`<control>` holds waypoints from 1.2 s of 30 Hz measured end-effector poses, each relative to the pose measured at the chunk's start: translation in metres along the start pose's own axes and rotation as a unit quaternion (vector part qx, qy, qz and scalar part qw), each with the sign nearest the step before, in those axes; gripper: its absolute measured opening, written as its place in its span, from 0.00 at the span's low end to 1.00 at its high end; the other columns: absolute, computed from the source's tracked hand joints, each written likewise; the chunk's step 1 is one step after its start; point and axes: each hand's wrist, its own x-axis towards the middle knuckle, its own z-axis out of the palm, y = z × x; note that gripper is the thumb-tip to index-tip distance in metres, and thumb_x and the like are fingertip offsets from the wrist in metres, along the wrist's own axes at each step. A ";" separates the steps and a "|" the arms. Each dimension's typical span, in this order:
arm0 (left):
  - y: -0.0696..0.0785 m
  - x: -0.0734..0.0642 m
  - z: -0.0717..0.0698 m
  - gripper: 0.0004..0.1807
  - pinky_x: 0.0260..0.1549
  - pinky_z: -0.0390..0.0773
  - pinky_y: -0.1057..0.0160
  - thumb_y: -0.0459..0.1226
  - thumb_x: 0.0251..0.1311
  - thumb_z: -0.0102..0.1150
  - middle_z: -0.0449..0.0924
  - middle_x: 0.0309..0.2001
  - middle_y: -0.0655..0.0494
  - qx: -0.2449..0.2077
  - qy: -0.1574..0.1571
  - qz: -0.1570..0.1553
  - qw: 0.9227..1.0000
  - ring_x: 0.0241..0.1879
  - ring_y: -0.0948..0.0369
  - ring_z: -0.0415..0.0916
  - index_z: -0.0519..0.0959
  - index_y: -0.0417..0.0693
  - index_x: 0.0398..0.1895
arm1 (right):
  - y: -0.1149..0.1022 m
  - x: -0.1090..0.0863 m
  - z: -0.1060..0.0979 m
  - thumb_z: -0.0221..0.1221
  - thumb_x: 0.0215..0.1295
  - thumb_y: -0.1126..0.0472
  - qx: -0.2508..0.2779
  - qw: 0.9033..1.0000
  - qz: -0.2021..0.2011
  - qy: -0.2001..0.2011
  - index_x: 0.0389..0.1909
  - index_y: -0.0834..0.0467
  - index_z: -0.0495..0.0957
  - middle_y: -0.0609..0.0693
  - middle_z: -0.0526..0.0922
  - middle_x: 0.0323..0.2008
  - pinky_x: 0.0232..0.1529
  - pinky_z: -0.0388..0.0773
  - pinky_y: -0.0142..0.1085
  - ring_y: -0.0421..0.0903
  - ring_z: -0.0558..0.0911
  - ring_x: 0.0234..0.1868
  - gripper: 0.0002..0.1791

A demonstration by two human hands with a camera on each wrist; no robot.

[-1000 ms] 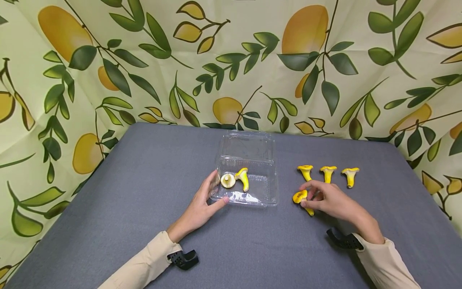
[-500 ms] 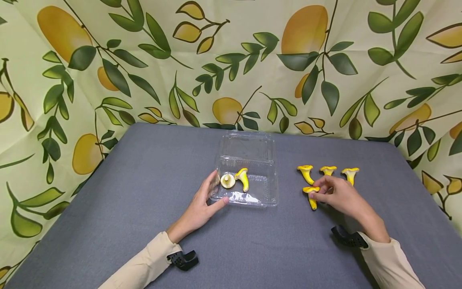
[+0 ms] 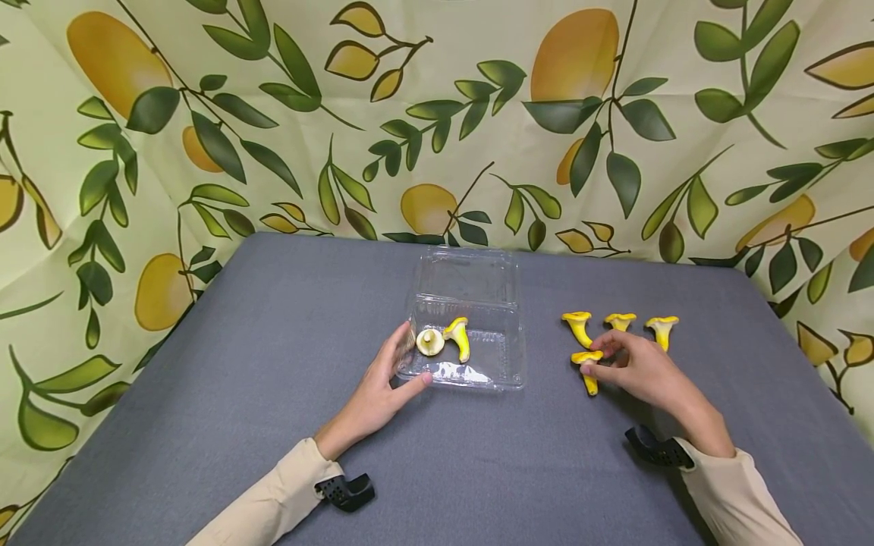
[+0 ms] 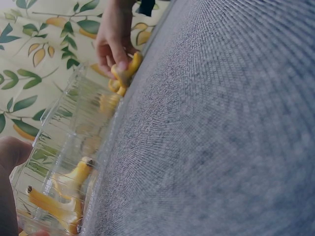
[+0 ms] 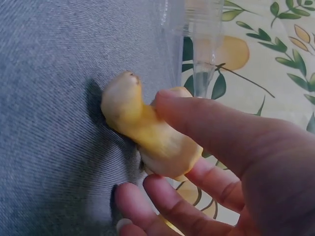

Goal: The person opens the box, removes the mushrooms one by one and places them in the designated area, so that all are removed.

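Observation:
My left hand (image 3: 375, 390) holds the near left corner of a clear plastic clamshell container (image 3: 497, 345), fingers along its side and thumb at the front rim. Its lid stands open toward the back. Inside lie two chanterelle mushrooms, one showing its pale round underside (image 3: 430, 342) and one on its side (image 3: 460, 339). To the right, my right hand (image 3: 638, 371) pinches another yellow chanterelle (image 3: 590, 378) by its cap end. In the right wrist view, the thumb presses this mushroom (image 5: 147, 135) from one side, and its stem end is close over the cloth.
Three more chanterelles form a row behind the right hand: a left one (image 3: 578, 327), a partly hidden middle one (image 3: 620, 321) and a right one (image 3: 662, 331). Grey cloth (image 3: 478, 470) covers the table. A fruit-patterned curtain (image 3: 437, 114) rises along the back and sides.
The right hand has moved slightly right and back, and its mushroom has turned from slanted to nearly straight, cap away from me. The left hand and container have stayed in place.

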 end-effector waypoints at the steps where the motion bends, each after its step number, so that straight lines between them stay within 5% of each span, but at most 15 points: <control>1: 0.000 0.000 0.000 0.46 0.72 0.62 0.42 0.38 0.64 0.63 0.49 0.78 0.39 0.000 0.000 0.001 1.000 0.76 0.45 0.55 0.47 0.45 0.79 | 0.000 0.000 0.000 0.70 0.57 0.45 -0.001 1.000 0.001 -0.001 0.48 0.62 0.78 0.58 0.82 0.43 0.34 0.74 0.36 0.47 0.81 0.37 0.28; 13: -0.001 0.000 0.000 0.46 0.71 0.62 0.42 0.38 0.65 0.63 0.50 0.78 0.39 0.001 -0.001 -0.001 1.000 0.75 0.45 0.56 0.46 0.46 0.79 | 0.000 -0.001 0.001 0.70 0.57 0.44 -0.006 1.000 0.013 0.012 0.46 0.62 0.78 0.56 0.79 0.41 0.31 0.70 0.34 0.45 0.77 0.34 0.28; 22: 0.000 0.000 0.000 0.46 0.71 0.62 0.41 0.38 0.64 0.63 0.50 0.78 0.39 0.002 0.002 0.004 1.000 0.75 0.45 0.56 0.47 0.46 0.79 | -0.003 -0.002 -0.006 0.69 0.59 0.43 0.010 1.000 0.009 -0.001 0.53 0.63 0.77 0.63 0.80 0.50 0.39 0.79 0.41 0.56 0.83 0.45 0.31; 31: 0.001 -0.001 0.000 0.46 0.72 0.62 0.42 0.38 0.64 0.63 0.50 0.78 0.38 0.001 0.002 0.006 1.000 0.75 0.45 0.56 0.47 0.45 0.79 | -0.005 -0.004 -0.013 0.70 0.60 0.50 0.036 0.998 -0.047 0.015 0.54 0.64 0.78 0.61 0.82 0.51 0.48 0.81 0.46 0.57 0.82 0.50 0.28; 36: 0.000 0.000 0.000 0.46 0.72 0.62 0.43 0.37 0.64 0.63 0.50 0.77 0.38 0.002 0.002 0.007 1.000 0.75 0.45 0.56 0.47 0.45 0.79 | -0.008 -0.006 -0.014 0.69 0.60 0.52 0.046 0.996 -0.069 0.033 0.54 0.63 0.77 0.60 0.83 0.50 0.48 0.80 0.35 0.57 0.81 0.51 0.26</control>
